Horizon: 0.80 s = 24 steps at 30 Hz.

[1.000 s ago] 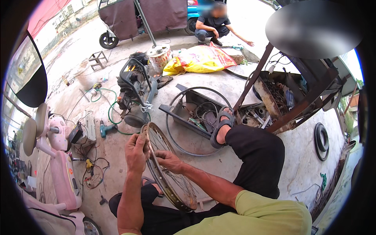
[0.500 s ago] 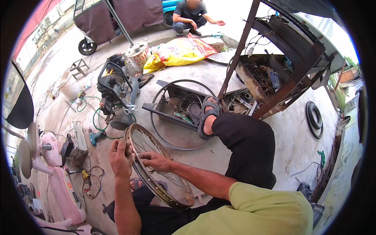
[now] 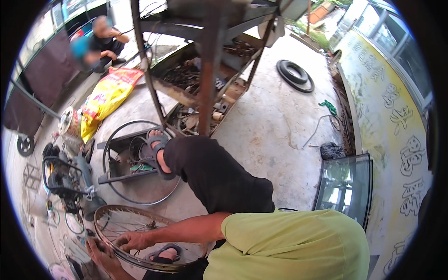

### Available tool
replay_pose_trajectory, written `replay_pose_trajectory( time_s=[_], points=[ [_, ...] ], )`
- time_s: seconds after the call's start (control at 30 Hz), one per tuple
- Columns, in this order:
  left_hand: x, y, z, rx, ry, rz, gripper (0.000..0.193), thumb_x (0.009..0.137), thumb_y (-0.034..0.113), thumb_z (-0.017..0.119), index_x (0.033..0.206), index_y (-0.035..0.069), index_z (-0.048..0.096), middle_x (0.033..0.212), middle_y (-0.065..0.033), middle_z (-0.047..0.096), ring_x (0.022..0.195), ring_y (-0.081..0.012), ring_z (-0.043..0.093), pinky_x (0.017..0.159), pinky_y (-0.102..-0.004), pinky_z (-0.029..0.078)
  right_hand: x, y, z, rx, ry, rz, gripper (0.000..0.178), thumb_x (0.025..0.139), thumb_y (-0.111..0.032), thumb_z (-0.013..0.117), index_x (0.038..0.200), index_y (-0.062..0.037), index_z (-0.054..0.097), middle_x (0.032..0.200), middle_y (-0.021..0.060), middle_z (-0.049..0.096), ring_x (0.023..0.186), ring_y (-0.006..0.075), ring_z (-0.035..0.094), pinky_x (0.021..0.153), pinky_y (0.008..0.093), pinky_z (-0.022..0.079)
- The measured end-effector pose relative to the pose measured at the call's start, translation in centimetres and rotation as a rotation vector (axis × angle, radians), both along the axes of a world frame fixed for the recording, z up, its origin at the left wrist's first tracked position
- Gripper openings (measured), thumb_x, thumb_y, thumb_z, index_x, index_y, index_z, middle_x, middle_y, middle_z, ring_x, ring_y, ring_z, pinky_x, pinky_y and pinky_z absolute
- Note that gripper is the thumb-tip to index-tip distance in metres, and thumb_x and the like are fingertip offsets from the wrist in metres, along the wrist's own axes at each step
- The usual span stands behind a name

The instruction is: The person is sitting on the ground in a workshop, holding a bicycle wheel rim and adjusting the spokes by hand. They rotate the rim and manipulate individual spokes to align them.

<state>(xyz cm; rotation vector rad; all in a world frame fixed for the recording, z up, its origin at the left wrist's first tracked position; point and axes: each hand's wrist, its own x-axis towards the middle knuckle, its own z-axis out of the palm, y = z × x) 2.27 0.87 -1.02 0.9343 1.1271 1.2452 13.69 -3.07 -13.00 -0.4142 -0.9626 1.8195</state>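
A spoked bicycle wheel (image 3: 154, 212) with a worn, brownish rim leans tilted across my lap at the lower left. My right hand (image 3: 133, 241) reaches in over the spokes, its fingers closed on the wheel just inside the near rim. Against the outer side of the same rim is my left hand (image 3: 102, 255), with its fingers drawn together. What they pinch is too small to make out. Below the spokes, a sandalled foot (image 3: 167, 253) shows through the wheel. My other sandalled foot (image 3: 158, 151) rests at a dark metal trough (image 3: 122, 161).
A bare hoop (image 3: 140, 201) lies around the trough. Left of it stand a compressor-like machine (image 3: 65, 175) and a yellow sack (image 3: 109, 95). A rusty frame (image 3: 209, 93) holds scrap. Tyres (image 3: 295, 76) and a glass panel (image 3: 344, 189) lie right. Two people (image 3: 108, 39) crouch far left.
My view has swung right, so the wheel and both hands appear lower left. The left hand's fingers look straighter against the rim. A second person now shows at the far left.
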Motion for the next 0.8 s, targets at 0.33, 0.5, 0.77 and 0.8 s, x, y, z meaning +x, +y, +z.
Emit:
replay_pose_trajectory(
  time_s=[0.33, 0.5, 0.77, 0.8],
  points=[
    [4.2, -0.3, 0.3, -0.017, -0.009, -0.101, 0.028, 0.105, 0.027, 0.054, 0.082, 0.011, 0.049, 0.054, 0.0045, 0.035, 0.036, -0.0037, 0.023, 0.033, -0.0223, 0.016, 4.4, -1.0, -0.4, -0.073, -0.075, -0.089, 0.033, 0.092, -0.018, 0.07, 0.119, -0.0001, 0.064, 0.103, 0.0003, 0.068, 0.093, 0.0083, 0.059, 0.084, 0.0266, 0.048],
    [6.0, -0.7, 0.2, 0.034, -0.017, -0.145, 0.027, 0.105, 0.027, 0.053, 0.083, 0.011, 0.049, 0.054, 0.0048, 0.035, 0.036, -0.0034, 0.022, 0.032, -0.022, 0.016, 5.9, -1.8, -0.2, -0.092, -0.078, -0.163, 0.033, 0.089, -0.022, 0.073, 0.114, -0.0024, 0.066, 0.094, -0.0003, 0.066, 0.084, 0.0079, 0.057, 0.072, 0.0248, 0.047],
    [6.1, -1.0, 0.5, 0.019, -0.034, -0.167, 0.024, 0.103, 0.024, 0.056, 0.084, 0.013, 0.046, 0.059, 0.0043, 0.038, 0.038, -0.003, 0.026, 0.033, -0.0202, 0.018, 5.8, -2.2, 0.2, -0.036, -0.041, -0.197, 0.032, 0.087, -0.021, 0.073, 0.114, -0.0041, 0.066, 0.091, -0.0004, 0.065, 0.082, 0.0074, 0.057, 0.07, 0.0244, 0.047],
    [5.9, -1.1, 0.4, 0.017, -0.044, -0.167, 0.023, 0.103, 0.024, 0.056, 0.085, 0.012, 0.047, 0.059, 0.0042, 0.039, 0.038, -0.003, 0.027, 0.033, -0.0202, 0.018, 5.7, -2.2, 0.1, -0.042, -0.045, -0.184, 0.031, 0.088, -0.02, 0.073, 0.114, -0.0043, 0.066, 0.091, -0.0006, 0.065, 0.081, 0.0073, 0.057, 0.07, 0.0241, 0.047]
  ],
)
